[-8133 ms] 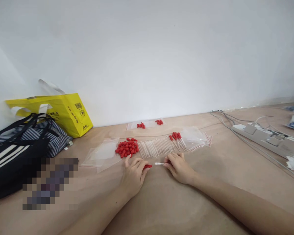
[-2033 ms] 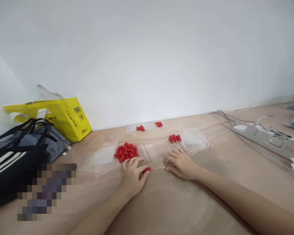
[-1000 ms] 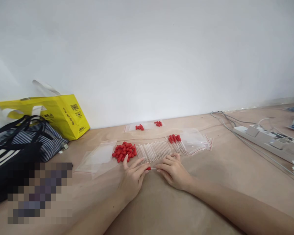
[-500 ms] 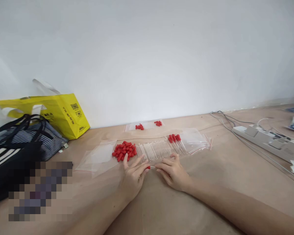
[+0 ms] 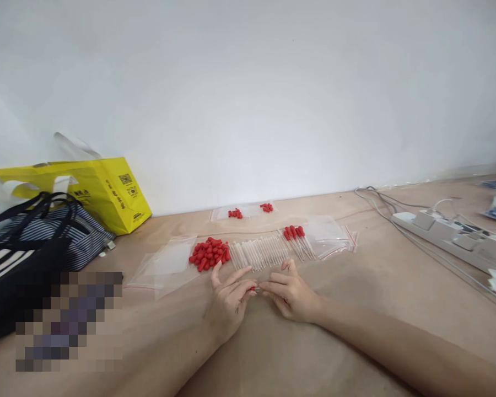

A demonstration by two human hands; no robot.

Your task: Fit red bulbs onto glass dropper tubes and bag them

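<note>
Between its thumb and fingers, my left hand (image 5: 230,300) pinches a red rubber bulb (image 5: 253,288), mostly hidden by the fingertips. My right hand (image 5: 290,292) is closed on a thin glass tube (image 5: 258,289) whose end meets the bulb; only a short length shows between the hands. Just beyond my left hand lies a pile of red rubber bulbs (image 5: 209,255). A row of loose glass tubes (image 5: 258,253) is laid out past both hands. To its right rest several glass droppers (image 5: 300,245) with red bulbs on their ends.
Clear zip bags (image 5: 165,262) lie left of the pile, and another plastic bag (image 5: 326,237) lies right of the droppers. By the wall is a further bag (image 5: 250,212) with red pieces. A yellow bag (image 5: 107,193), a striped bag (image 5: 93,237) and a power strip (image 5: 446,234) flank the table.
My hands have come closer together, so less of the glass tube and bulb shows between them. The piles and rows look the same.
</note>
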